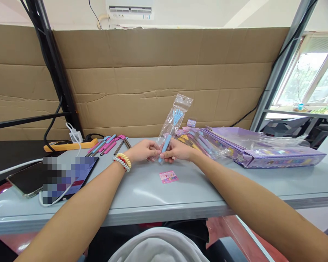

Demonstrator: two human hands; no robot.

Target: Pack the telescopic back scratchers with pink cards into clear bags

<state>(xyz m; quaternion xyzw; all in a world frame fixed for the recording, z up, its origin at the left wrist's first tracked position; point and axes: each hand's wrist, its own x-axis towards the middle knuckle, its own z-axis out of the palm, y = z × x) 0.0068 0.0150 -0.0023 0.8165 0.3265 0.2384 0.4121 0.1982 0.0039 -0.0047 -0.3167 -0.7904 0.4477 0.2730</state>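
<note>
A light blue back scratcher with a hand-shaped end stands tilted inside a clear plastic bag, its hand end up. My right hand is closed around the lower handle, through the bag as far as I can see. At the bag's lower left, my left hand pinches the plastic close beside the handle. A small pink printed card lies flat on the grey table, just below my hands.
Several bagged pieces with yellow and purple handles lie right of my hands, beside an open purple box. Several pink and blue back scratchers lie to the left. Further left are a phone, a tablet and a white cable.
</note>
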